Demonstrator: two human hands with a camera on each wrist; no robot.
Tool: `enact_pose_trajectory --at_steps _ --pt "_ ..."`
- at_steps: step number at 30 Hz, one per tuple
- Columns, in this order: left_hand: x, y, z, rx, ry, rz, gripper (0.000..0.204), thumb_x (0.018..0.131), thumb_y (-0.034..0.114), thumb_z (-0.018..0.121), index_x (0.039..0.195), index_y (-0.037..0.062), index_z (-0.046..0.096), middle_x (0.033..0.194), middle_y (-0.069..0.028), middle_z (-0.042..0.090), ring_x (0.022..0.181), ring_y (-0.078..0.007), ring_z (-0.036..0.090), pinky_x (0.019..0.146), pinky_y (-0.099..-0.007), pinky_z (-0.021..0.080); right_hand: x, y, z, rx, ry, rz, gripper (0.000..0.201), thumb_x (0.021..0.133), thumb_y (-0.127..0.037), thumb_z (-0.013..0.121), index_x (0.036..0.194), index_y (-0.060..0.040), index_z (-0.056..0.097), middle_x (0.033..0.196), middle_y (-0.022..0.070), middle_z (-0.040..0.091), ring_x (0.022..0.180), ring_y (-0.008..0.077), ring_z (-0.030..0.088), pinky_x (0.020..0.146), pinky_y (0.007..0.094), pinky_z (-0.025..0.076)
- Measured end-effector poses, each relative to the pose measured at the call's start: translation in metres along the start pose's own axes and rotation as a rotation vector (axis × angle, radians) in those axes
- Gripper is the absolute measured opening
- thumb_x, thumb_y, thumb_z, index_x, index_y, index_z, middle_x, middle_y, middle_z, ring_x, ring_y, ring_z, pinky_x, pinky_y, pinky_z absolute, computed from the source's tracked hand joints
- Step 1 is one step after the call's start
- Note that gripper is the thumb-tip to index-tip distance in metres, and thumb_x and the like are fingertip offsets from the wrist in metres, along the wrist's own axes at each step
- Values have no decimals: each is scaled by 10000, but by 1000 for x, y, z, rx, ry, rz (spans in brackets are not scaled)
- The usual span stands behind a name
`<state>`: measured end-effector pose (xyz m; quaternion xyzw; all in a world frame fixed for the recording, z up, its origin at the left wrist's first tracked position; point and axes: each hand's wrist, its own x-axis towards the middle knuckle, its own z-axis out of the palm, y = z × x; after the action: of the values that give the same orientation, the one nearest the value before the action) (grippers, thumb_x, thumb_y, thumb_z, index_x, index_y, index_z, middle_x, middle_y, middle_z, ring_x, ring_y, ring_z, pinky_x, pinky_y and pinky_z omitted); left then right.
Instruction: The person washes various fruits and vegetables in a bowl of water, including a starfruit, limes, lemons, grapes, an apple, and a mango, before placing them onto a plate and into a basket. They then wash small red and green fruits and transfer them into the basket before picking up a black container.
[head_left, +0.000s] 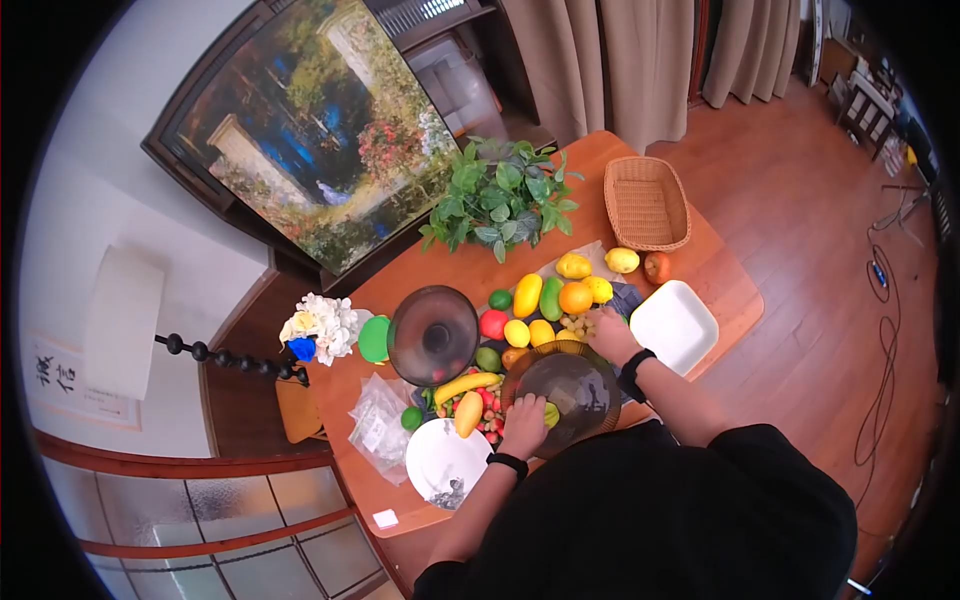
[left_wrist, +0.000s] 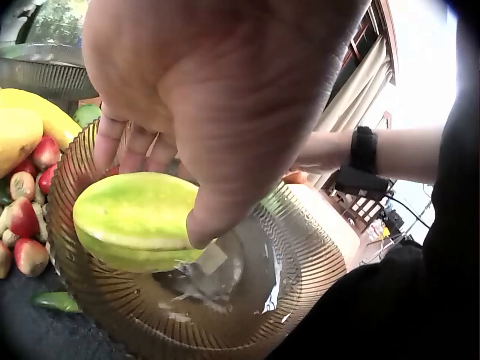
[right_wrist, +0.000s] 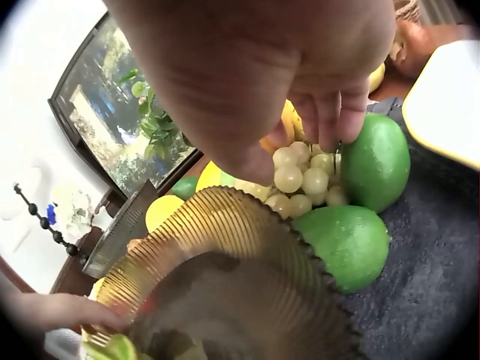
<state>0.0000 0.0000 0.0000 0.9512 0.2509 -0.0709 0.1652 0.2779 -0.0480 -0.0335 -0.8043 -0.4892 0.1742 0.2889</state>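
My left hand holds a yellow-green star fruit at the left side of a ribbed amber glass bowl. The thumb lies along the fruit's near side, with the fingers beyond it. Across the bowl, my right hand reaches down with curled fingers and pinches the top of a bunch of pale green grapes. The grapes lie just past the bowl's rim. Two green mangoes rest right against them on a dark cloth.
Lemons, an orange, bananas and other fruit crowd the table's middle. A brown glass dish and white plate stand left. A white tray and wicker basket stand right; a leafy plant is behind.
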Motion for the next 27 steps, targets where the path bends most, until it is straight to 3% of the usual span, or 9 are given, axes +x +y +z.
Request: enact_pose_trajectory --at_steps 3,7,12,14,16,20,24,26,27 --pt "0 5 -1 -20 14 -67 433 783 196 732 1167 50 595 1059 -163 593 987 -350 618 826 -442 509 -22 -35 -23 28 204 -65 235 805 -102 603 1026 -36 650 975 226 637 897 392 631 803 464 528" --pt "3 6 2 -93 6 -162 346 841 221 673 1131 43 612 1058 -195 598 930 -365 640 807 -463 519 -60 -45 -10 60 -177 -263 249 811 -133 590 1012 7 635 939 242 655 915 401 641 817 470 526" --pt "3 8 11 -249 2 -269 334 899 220 558 1150 5 605 1049 -240 617 946 -414 628 853 -501 506 -58 -21 52 17 -384 92 280 822 -154 591 990 66 635 990 300 658 941 442 634 883 489 508" --pt "6 -19 74 -241 15 -205 339 903 230 542 1153 7 593 1071 -255 624 959 -439 628 867 -509 507 -55 -13 69 -15 -392 28 277 859 -170 590 992 67 646 963 263 686 894 389 677 819 456 549" --pt "15 -27 82 -218 30 -130 344 907 240 525 1155 8 581 1093 -271 631 973 -463 627 881 -517 507 -50 -17 78 761 -657 597 272 899 -204 595 992 40 671 937 181 708 859 285 704 720 396 574" --pt "12 -26 53 -532 -116 -291 347 907 219 491 1151 -16 565 1121 -310 637 1096 -471 595 942 -514 474 -60 -62 42 920 -936 421 239 970 -170 532 1055 -12 691 924 84 704 831 187 694 716 317 579" --pt "12 -35 70 -726 -139 -361 352 941 238 508 1109 -64 575 1036 -293 664 1004 -387 659 854 -446 502 -60 -55 46 637 -841 275 258 931 -193 565 1024 8 698 938 149 720 841 256 709 750 363 580" --pt "14 -36 79 -727 -88 -593 387 972 291 500 1081 -74 569 1009 -311 657 985 -418 657 849 -459 506 -58 -45 43 128 -504 -22 286 864 -209 598 960 39 701 925 242 706 864 352 698 792 407 565" --pt "14 -38 85 -602 -17 -543 426 991 338 486 1055 -78 554 970 -315 655 948 -435 661 816 -474 516 -57 -42 42 138 -443 72 322 809 -223 610 890 79 690 907 311 669 894 429 662 834 439 540"
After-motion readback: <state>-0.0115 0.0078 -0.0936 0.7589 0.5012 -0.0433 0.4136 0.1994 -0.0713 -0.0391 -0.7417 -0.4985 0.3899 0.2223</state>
